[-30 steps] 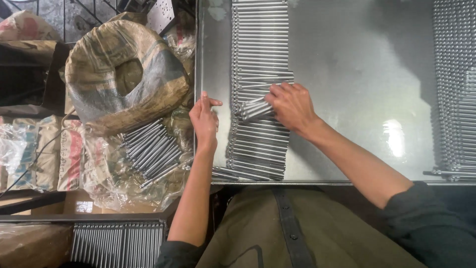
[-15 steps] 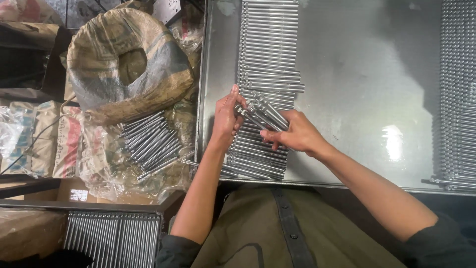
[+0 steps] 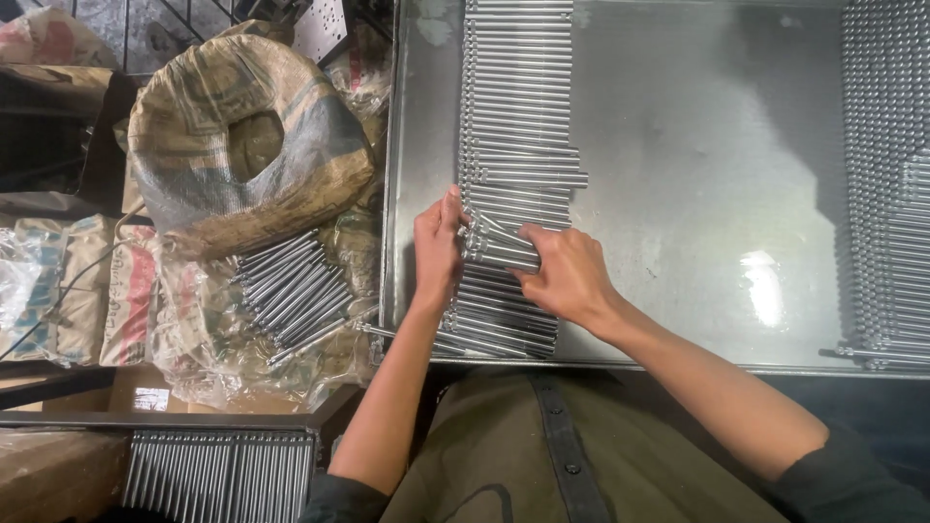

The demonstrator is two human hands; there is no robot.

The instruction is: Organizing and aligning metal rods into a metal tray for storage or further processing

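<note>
Metal rods (image 3: 502,247), a small loose bundle of them, lie askew on top of the long column of rods (image 3: 518,116) that runs up the left part of the steel tray (image 3: 697,145) on the desk. Judge them as rigid, smooth and likely slippery, each one light but a bundle noticeably weighty; they will roll and fan out if you hold them at one point only, so take hold near both ends and keep them parallel. Working from the left: a rolled sack (image 3: 247,145) and a loose heap of rods (image 3: 291,291) on plastic bags sit outside the tray wall, well apart from your grip. Your left hand (image 3: 438,247) stands at the left ends of the bundle, fingers (image 3: 451,208) nearly straight and pressed against the rod tips, squaring them rather than closing around them. Your right hand (image 3: 567,276) is curled partly closed over the right portion of the bundle, fingertips touching the rods from above; whether the thumb wraps beneath cannot be told. At the far right edge, a second column of rods (image 3: 886,174) lies untouched.
</note>
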